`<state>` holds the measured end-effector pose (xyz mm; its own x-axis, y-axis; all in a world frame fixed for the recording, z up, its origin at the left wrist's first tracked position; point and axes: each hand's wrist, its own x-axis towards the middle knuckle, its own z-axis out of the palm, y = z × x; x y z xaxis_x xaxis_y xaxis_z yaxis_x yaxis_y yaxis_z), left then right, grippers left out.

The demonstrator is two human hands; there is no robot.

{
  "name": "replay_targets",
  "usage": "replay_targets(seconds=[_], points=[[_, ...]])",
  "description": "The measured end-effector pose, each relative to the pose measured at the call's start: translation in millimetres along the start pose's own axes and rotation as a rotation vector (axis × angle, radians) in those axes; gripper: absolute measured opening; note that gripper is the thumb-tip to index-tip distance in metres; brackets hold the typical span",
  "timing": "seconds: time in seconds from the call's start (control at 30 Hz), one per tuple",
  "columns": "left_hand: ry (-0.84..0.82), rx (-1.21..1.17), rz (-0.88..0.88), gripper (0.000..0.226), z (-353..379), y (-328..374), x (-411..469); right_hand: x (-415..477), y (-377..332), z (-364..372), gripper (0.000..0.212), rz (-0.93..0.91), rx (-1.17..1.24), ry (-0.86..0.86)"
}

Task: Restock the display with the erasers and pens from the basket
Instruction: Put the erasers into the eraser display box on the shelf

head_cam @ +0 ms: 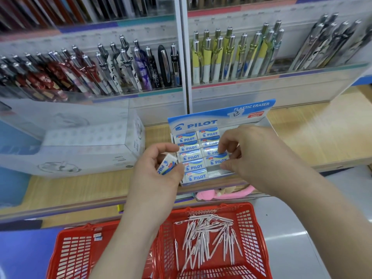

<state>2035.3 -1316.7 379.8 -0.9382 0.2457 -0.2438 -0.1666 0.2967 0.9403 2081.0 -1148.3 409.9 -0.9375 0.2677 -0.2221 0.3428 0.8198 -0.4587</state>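
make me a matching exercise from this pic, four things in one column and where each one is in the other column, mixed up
Things
1. loose white-and-blue Pilot eraser
2. frontmost white-and-blue Pilot eraser of the right column
3. pale pink pens
4. pink plush toy

Places
A. lying in the red plastic basket
B. just below the front edge of the wooden counter
C. in the grip of the left hand, outside the cardboard display box
D. pinched by the right hand, inside that box

Pairs: 1-C, 2-D, 3-A, 4-B
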Motion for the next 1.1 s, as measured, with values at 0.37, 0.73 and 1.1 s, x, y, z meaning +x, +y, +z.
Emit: replay_targets(seconds=[0.37, 0.73, 1.1], points=[[-0.076, 0.006, -0.002, 0.023, -2.4, 2.1, 1.4, 10.1, -4.3, -4.8, 0.016, 0.092, 0.064, -0.102], [-0.218, 0.008, 0.192, 0.026, -10.8, 16.7, -19.8, -19.0, -9.6, -5.2, 0.003, 0.042, 0.629, 0.023], [-0.195, -0.462, 0.171, 0.018, -0.3, 28.5, -32.4, -47.3, -18.3, 6.4, 0.026, 0.046, 1.360, -0.102]])
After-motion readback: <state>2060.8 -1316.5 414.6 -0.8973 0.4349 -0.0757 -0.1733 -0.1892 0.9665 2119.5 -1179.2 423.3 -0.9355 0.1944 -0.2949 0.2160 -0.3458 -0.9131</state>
